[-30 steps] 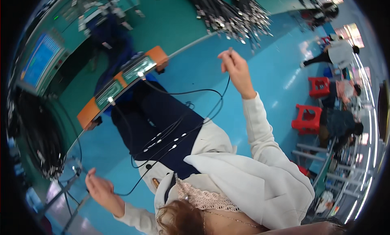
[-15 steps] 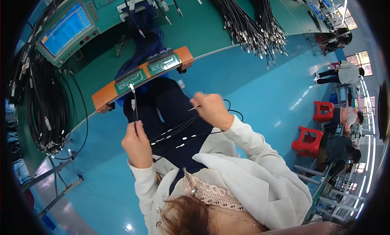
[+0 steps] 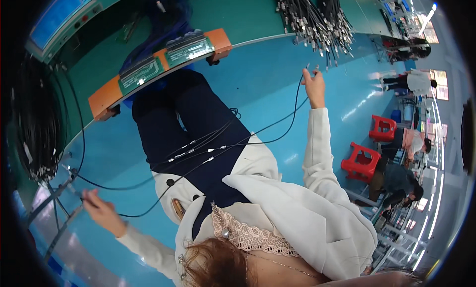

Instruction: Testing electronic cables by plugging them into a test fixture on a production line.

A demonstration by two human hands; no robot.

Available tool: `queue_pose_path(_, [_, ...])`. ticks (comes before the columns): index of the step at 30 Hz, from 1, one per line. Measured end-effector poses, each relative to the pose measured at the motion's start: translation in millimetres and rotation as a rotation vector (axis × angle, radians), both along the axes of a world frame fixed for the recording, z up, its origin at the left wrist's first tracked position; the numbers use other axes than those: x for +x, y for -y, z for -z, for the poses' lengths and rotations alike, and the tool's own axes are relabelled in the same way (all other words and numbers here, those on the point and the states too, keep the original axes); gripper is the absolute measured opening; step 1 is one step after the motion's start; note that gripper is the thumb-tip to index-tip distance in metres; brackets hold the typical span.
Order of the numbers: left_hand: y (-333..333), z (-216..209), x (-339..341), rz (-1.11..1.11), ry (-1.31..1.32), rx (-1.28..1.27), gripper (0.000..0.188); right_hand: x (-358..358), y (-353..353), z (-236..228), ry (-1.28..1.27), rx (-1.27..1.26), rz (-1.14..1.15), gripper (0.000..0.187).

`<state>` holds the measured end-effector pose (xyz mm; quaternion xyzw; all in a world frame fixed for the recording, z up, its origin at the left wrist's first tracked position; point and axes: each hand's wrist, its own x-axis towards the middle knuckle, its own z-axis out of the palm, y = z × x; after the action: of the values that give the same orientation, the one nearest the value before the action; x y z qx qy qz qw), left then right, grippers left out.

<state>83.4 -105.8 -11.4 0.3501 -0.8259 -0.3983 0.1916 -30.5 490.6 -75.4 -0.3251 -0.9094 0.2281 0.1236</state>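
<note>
Several black cables with white sleeves (image 3: 210, 149) sag across the seated person's lap, off the worktop (image 3: 258, 14) and beyond its near edge. Motion blurs the left hand (image 3: 103, 212), held out below the worktop's left end; one cable reaches it, but how its fingers stand cannot be told. The right hand (image 3: 315, 86), out past the near edge, has thumb and fingertips pinched together on cable, the tips too small to make out clearly. The frame's upper edge cuts off the monitor (image 3: 59, 14) and the blue wires (image 3: 171, 9).

Green covers the worktop; an orange fixture (image 3: 105, 94) carrying two green boards (image 3: 141, 75) follows its near edge. A dark cable bundle (image 3: 37, 123) lies toward the left end, and another bundle (image 3: 312, 27) overhangs the near edge farther right. Glossy blue floor (image 3: 267, 79) opens between that edge and the right forearm, reaching toward red stools (image 3: 361, 162)
</note>
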Motion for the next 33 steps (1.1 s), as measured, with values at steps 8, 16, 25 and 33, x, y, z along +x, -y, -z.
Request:
queue_pose_path(8, [42,-11,33,0.114,-0.16,0.493,0.035,-9,112,-54,-0.184,-0.815,-0.486,0.03])
queue_pose_path(16, [-98,-2,-59,0.533,-0.076,1.108,0.016,-16,249,-60,0.045,-1.38,-0.676,0.028])
queue_pose_path(25, [-152,14,-109,0.596,-0.123,1.197,0.021,-40,276,-54,0.079,-1.32,-0.555,0.027])
queue_pose_path(33, [-155,24,-117,0.547,-0.159,1.133,0.024,-49,274,-48,0.094,-1.517,-0.503,0.027])
